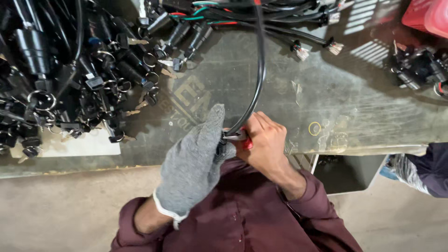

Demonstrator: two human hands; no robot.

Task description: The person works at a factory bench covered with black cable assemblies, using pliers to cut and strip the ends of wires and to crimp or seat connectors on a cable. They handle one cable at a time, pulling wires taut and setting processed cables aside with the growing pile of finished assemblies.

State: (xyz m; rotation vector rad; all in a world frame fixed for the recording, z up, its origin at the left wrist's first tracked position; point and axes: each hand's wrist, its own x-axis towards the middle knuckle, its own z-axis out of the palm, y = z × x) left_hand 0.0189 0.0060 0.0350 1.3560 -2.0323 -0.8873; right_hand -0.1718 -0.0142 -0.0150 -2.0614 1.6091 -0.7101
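1. The left hand (196,163), in a grey knitted glove with a white cuff, sits at the lower middle of the frame; its grip is closed around the lower end of a thick black rubber-sheathed cable (259,79).
2. The bare right hand (263,142) lies just right of the glove and touches it; its grip is closed on a small red-handled metal cutting tool (241,138), whose tip meets the cable where the two hands come together.
3. From the hands the black cable rises in a curve to the upper middle of the frame and leaves at the top edge.
4. Both forearms wear dark maroon fabric sleeves (242,219), filling the bottom centre.
5. Under the hands lies a scuffed grey-green tabletop (280,88) with a faint stencilled mark on it near the centre.
6. The upper left holds a dense heap of black plastic switch-like parts with metal rings and short leads (70,70).
7. Along the top, right of centre, lie more black cables with red and green wires and white plug ends (298,49).
8. A smaller cluster of black parts (417,67) lies at the upper right, below a red plastic container (427,16) in the corner.
9. A small yellowish ring (315,129) lies on the tabletop right of the right hand.
10. Another person's dark sleeve (431,168) shows at the right edge, well apart from the hands.
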